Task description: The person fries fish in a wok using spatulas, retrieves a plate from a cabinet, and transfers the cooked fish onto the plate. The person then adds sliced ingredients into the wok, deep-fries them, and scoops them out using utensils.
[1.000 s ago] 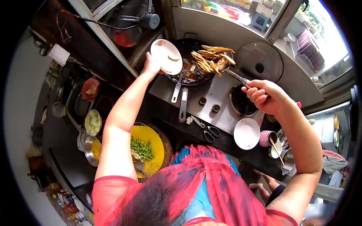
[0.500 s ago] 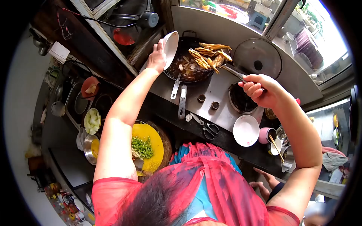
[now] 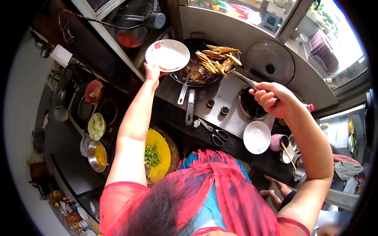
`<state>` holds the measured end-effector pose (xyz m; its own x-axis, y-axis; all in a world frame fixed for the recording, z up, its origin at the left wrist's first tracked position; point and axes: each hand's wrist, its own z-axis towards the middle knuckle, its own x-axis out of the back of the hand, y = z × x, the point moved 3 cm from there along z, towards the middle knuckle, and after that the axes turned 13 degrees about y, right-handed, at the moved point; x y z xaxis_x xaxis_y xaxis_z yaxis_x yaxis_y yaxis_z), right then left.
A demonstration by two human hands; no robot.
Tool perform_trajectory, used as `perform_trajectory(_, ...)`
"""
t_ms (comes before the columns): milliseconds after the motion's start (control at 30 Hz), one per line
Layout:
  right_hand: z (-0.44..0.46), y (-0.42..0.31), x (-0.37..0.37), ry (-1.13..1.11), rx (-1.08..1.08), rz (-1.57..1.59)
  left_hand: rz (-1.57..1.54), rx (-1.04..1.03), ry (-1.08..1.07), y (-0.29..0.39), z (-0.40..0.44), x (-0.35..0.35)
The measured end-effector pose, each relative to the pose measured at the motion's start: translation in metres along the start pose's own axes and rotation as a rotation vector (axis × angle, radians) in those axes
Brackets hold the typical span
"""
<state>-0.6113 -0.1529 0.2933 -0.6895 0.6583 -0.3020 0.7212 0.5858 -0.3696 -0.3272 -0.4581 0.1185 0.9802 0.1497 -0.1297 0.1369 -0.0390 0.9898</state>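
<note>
The slender golden-brown fish look fried, raised over the black metal pan in a metal skimmer that the right hand's fingers grip, while the left hand's clasp a white floral dish and chopped greens lie uncooked.

One head-worn camera looks forward and steeply down, the wearer's hair very near at the lower edge. Its wide, round-edged view reaches past the wok to the window at the top.
</note>
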Motion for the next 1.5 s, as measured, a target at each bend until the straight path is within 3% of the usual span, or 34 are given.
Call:
perform_trajectory(167, 0.001, -0.002, -0.002, 0.009, 0.003, -0.015, -0.175, -0.028, -0.059, -0.016, -0.063, 0.093)
perform_trajectory(333, 0.006, -0.007, -0.010, 0.016, -0.054, 0.040, -0.236, 0.044, 0.161, -0.068, -0.131, 0.201)
perform_trajectory(400, 0.013, -0.009, -0.012, -0.038, -0.103, 0.065, -0.273, 0.144, 0.376, -0.077, -0.150, 0.226)
perform_trajectory(567, 0.030, -0.019, -0.011, -0.070, -0.151, 0.054, -0.325, 0.189, 0.561, -0.115, -0.124, 0.290)
perform_trajectory(733, 0.035, -0.019, -0.024, -0.056, -0.148, 0.084, -0.416, 0.201, 0.654, -0.137, -0.063, 0.319)
perform_trajectory(800, 0.037, -0.021, -0.028, -0.046, -0.166, 0.096, -0.421, 0.271, 0.794, -0.137, -0.046, 0.322)
perform_trajectory(1033, 0.039, -0.021, -0.035, -0.060, -0.170, 0.137, -0.482, 0.372, 0.790, -0.145, -0.005, 0.337)
perform_trajectory(1133, 0.038, -0.021, -0.038, -0.064, -0.166, 0.145, -0.322, 0.399, 1.017, -0.140, -0.008, 0.336)
perform_trajectory(1167, 0.038, -0.021, -0.039, -0.060, -0.162, 0.146, 0.112, 0.303, 1.267, -0.112, -0.028, 0.319)
perform_trajectory(1200, 0.039, -0.022, -0.039, -0.058, -0.157, 0.147, 0.617, -0.023, 1.285, -0.127, -0.028, 0.326)
perform_trajectory(1300, 0.038, -0.021, -0.041, -0.044, -0.142, 0.156, 1.251, -0.514, 0.834, -0.076, -0.043, 0.275)
perform_trajectory(1333, 0.037, -0.021, -0.041, -0.035, -0.137, 0.161, 1.380, -0.490, 0.672, -0.081, -0.038, 0.270)
perform_trajectory(1400, 0.039, -0.023, -0.040, -0.040, -0.150, 0.151, 1.640, -0.429, 0.563, -0.106, -0.023, 0.273)
perform_trajectory(1500, 0.043, -0.026, -0.037, -0.031, -0.157, 0.141, 1.605, -0.216, 0.389, -0.102, -0.011, 0.273)
